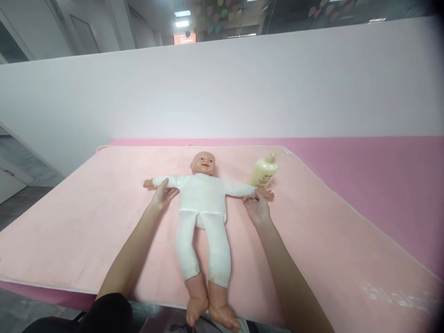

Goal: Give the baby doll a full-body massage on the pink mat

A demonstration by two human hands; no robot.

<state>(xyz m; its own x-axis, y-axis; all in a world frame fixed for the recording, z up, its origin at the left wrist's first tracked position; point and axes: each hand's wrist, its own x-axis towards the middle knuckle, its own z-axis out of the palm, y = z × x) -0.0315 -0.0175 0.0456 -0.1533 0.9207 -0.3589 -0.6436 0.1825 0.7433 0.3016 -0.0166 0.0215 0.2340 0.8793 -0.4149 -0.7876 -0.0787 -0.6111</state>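
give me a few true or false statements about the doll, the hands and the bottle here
1. The doll lies face up on the pink mat with its arms spread out. True.
2. The left hand rests on the doll's leg. False: it is on the doll's outstretched arm, near the wrist.
3. The right hand is at the doll's other arm, by its wrist. True.
4. The cream bottle stands upright beside the doll's feet. False: it lies tilted near the doll's hand, up by its head.
5. The doll wears a white suit and its feet are bare. True.
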